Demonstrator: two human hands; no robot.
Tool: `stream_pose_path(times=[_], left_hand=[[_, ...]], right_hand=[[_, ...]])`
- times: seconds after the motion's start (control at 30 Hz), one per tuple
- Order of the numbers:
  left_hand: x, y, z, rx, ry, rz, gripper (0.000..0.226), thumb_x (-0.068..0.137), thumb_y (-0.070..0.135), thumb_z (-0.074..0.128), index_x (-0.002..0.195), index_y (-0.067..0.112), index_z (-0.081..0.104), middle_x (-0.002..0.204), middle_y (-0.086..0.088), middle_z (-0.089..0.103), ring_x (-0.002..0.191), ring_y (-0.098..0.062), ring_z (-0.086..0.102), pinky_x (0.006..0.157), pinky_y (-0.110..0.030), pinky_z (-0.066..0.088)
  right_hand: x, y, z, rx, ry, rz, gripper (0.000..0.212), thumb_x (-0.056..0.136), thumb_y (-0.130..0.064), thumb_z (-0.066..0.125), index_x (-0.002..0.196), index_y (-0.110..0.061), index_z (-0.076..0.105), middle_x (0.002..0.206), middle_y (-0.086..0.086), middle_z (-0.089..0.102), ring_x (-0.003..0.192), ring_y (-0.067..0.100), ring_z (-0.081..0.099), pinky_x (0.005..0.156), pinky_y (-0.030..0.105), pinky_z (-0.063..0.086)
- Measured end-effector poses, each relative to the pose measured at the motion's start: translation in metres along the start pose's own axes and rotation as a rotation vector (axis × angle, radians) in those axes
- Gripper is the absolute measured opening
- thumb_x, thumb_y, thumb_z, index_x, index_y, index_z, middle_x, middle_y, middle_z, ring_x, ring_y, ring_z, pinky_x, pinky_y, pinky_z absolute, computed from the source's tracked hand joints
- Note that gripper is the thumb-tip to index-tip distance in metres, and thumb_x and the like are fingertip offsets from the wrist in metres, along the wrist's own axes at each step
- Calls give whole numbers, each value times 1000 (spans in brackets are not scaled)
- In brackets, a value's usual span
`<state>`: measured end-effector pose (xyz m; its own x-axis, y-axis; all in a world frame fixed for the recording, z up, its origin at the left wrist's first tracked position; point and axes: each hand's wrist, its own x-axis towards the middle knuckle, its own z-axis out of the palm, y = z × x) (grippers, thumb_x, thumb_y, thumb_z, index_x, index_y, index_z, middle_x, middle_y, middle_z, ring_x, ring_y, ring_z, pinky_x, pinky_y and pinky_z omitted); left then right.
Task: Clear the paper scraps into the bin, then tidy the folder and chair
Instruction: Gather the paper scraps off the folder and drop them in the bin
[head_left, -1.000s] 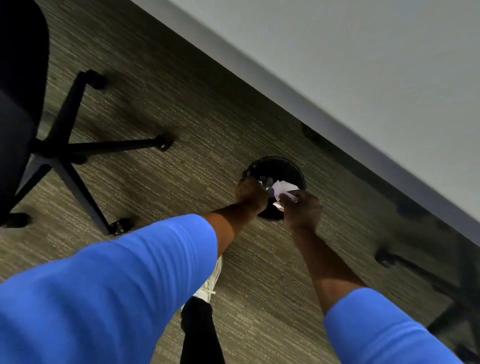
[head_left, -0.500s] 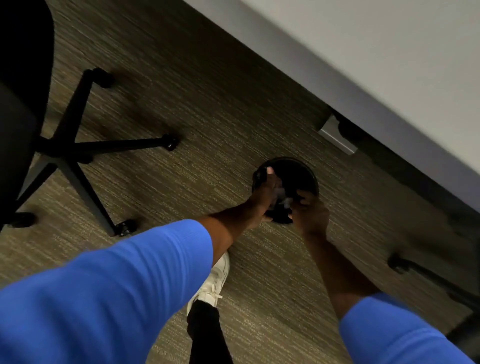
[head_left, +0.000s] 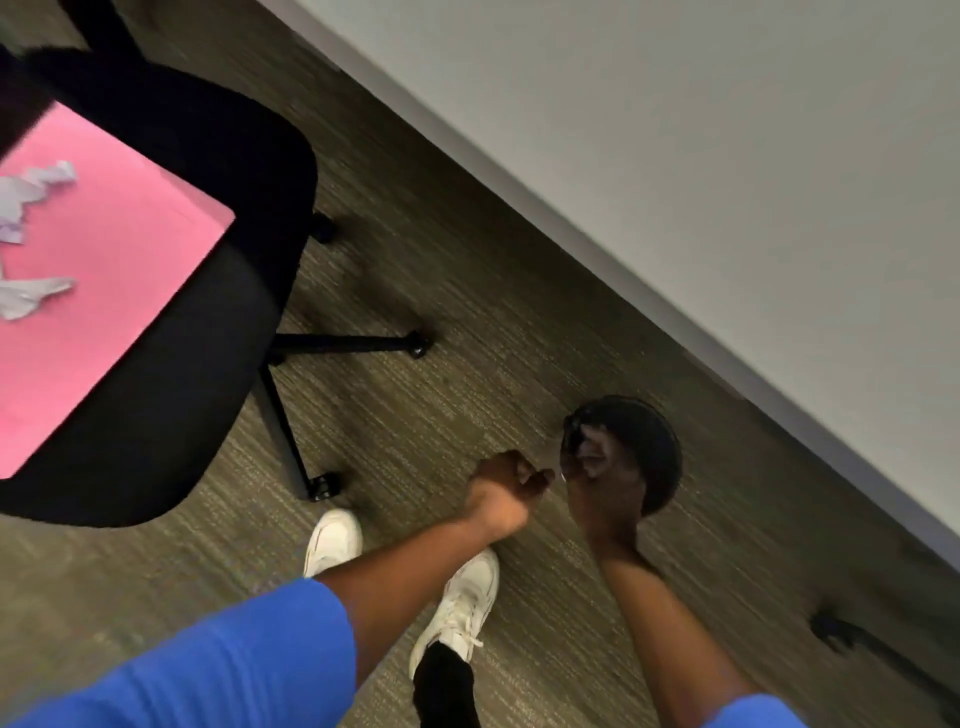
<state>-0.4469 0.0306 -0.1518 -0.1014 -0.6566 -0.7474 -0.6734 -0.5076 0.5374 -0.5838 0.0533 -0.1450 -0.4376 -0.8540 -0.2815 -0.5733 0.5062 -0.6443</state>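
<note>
While held low over the striped grey-brown carpet (head_left: 426, 260), both hands close to the bin:

Left hand (head_left: 506, 480): fingers curled loosely inward, nothing visible in the grip; just left of the bin, apart from its rim.

Right hand (head_left: 602, 467): raised over the near-left rim of the bin, fingers bent; whether anything is held cannot be told, being dark and blurred.

Round black waste bin (head_left: 649, 447): upright on the carpet, near the base of the pale grey wall (head_left: 675, 156); contents not discernible.

Flat pink paper folder (head_left: 104, 291): lying on the seat, toward its left edge, one corner pointing to the seat's right edge.

Torn white paper scraps (head_left: 31, 208): several pieces on the folder, along its left edge, partly cut off by the frame.

Black fabric swivel chair (head_left: 208, 338): seat at upper left, wheeled legs spread beneath, well apart from the bin.

White lace-up shoes (head_left: 457, 608): on the carpet between chair and bin.

Blue sleeves (head_left: 208, 665): pushed up both forearms.
</note>
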Motion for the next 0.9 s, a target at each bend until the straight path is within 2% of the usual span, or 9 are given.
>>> stream_pose_path(times=[0.13, 0.27, 0.4, 0.47, 0.5, 0.6, 0.7, 0.8, 0.9], left_hand=[[-30, -17, -67, -90, 163, -74, 28, 94, 33, 74, 107, 9, 79, 109, -10, 82, 107, -28, 76, 89, -31, 57], [-64, -25, -154, -119, 359, -55, 23, 95, 37, 71, 85, 16, 72, 92, -5, 80, 95, -29, 75, 87, -38, 60], [-99, -39, -252, -39, 627, -58, 24, 94, 43, 68, 77, 27, 62, 87, 4, 76, 88, -24, 74, 78, -40, 60], [-110, -54, -299, 5, 774, -39, 19, 94, 44, 66, 83, 28, 66, 93, 9, 70, 94, -20, 70, 77, -41, 59], [-113, -63, -322, 41, 851, -26, 18, 94, 46, 65, 89, 29, 67, 99, 8, 67, 100, -20, 66, 75, -41, 57], [-111, -94, -383, 145, 992, -126, 55, 89, 57, 71, 124, 16, 60, 134, -5, 53, 133, -28, 47, 85, -48, 60], [-101, -123, -433, 151, 956, -319, 107, 78, 75, 74, 152, 7, 36, 166, -20, 24, 158, -40, 19, 102, -54, 58], [-89, -148, -467, 132, 945, -369, 134, 68, 83, 77, 163, 7, 19, 176, -22, 1, 165, -42, 1, 113, -53, 49], [-79, -169, -488, 125, 930, -339, 146, 57, 86, 81, 165, 12, 16, 177, -23, 0, 165, -43, 3, 118, -54, 44]], right_hand=[[-3, -68, 25, 40, -90, 24, 46, 89, -7, 78, 133, -15, 66, 119, 4, 76, 98, 19, 72, 88, -1, 39], [-12, -145, 50, 122, -223, -27, 51, 91, -9, 75, 138, -23, 60, 126, 5, 71, 105, 19, 70, 91, 28, 53], [-23, -222, 72, 62, -300, -175, 59, 91, -33, 79, 144, -36, 53, 104, -19, 65, 84, -2, 68, 74, 13, 46], [-27, -259, 84, 40, -339, -305, 64, 88, -34, 81, 145, -35, 52, 96, -26, 61, 78, -2, 70, 84, 9, 48], [-29, -277, 91, 9, -364, -367, 67, 87, -34, 82, 146, -36, 50, 100, -23, 62, 84, 2, 71, 93, 20, 51], [-31, -324, 116, -112, -411, -540, 76, 86, -41, 80, 152, -39, 42, 132, -8, 55, 114, 14, 65, 96, 40, 56], [-32, -368, 146, -216, -496, -654, 84, 88, -51, 75, 158, -42, 31, 148, -6, 43, 120, 20, 63, 93, 46, 61], [-31, -409, 179, -316, -527, -737, 87, 89, -54, 73, 159, -45, 23, 159, -1, 32, 135, 24, 54, 98, 54, 60], [-32, -448, 211, -415, -512, -802, 89, 90, -53, 73, 162, -45, 21, 168, 3, 23, 152, 28, 37, 105, 57, 55]])
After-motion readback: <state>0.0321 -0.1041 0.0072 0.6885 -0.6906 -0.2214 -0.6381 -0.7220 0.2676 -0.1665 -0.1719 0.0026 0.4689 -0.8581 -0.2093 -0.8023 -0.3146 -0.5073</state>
